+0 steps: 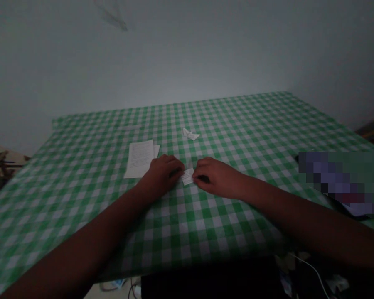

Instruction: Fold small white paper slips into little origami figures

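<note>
Pale, bare wall point(187, 54) fills the top of the view, with a faint dark mark near its upper left, and below it a table spreads under a green-and-white gingham tablecloth point(237, 124). At the far left edge, beyond the table, some wooden slats point(0, 166) lean in the dimness. Further right, on the cloth, lie two overlapping sheets of printed paper point(140, 158), the top one nearly hiding the other. The left hand point(161, 176) sits just beside the lower right corner of those sheets, knuckles up and fingers curled inward, its fingertips closing on the left side of a small folded paper slip point(187, 176). That slip rests low on the cloth near the middle of the frame, between the two hands. The right hand point(217, 177) comes in from the other side, also curled, with its fingertips closing on the slip's right side. Above them, well apart, lies a small crumpled paper scrap point(190, 134). Toward the right edge sits an object hidden by pixelation point(339, 182), and below the table edge at lower right runs a white cable point(311, 272).
</note>
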The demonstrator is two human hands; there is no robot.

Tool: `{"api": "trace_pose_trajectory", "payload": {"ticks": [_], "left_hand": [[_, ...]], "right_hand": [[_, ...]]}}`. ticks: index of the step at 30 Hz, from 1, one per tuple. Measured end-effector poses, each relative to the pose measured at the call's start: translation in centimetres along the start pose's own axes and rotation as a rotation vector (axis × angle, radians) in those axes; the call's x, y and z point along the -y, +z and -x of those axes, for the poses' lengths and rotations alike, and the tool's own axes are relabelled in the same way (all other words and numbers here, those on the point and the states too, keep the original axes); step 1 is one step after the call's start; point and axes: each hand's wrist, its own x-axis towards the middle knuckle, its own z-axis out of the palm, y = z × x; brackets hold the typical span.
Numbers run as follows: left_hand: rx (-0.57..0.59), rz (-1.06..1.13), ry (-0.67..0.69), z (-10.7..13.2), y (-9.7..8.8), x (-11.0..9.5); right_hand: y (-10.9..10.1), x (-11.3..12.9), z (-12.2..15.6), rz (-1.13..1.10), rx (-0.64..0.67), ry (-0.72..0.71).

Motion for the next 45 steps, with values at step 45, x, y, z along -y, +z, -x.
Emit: {"api": "trace_pose_trajectory", "payload": {"ticks": [45], "left_hand": [[0.055,0.222,-0.089,0.9,1.0,-2.1]], "right_hand": [[1.2,0.2,-1.6,0.119,-0.102,0.355]]}}
